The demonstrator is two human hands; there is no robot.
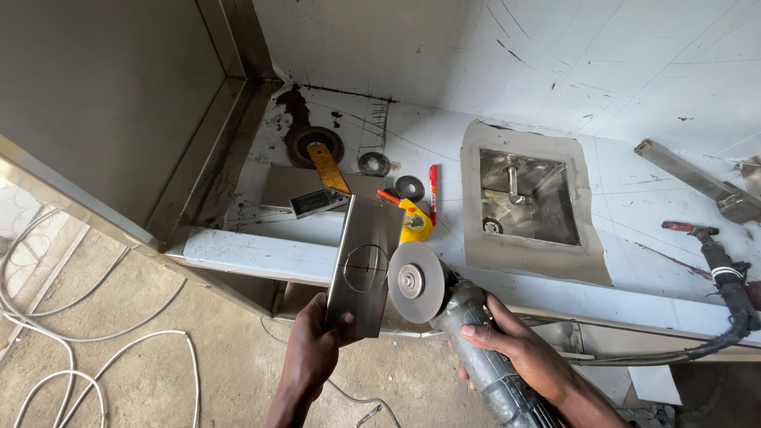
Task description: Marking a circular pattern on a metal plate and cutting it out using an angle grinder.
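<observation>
Two hands at the bench edge, plate and grinder.
The left hand (317, 349), its grip closed, holds a flat rectangular steel plate (365, 265) scribed with a circle, over the white bench (261, 254); just beside it, the right hand (519, 349) grips a grey angle grinder (476, 333), its disc (415, 281) touching the plate's right edge.

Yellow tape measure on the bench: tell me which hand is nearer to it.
Left. The left hand grips the steel plate whose far end reaches up beside the yellow tape measure. The right hand holds the angle grinder, lower and further right.
</observation>
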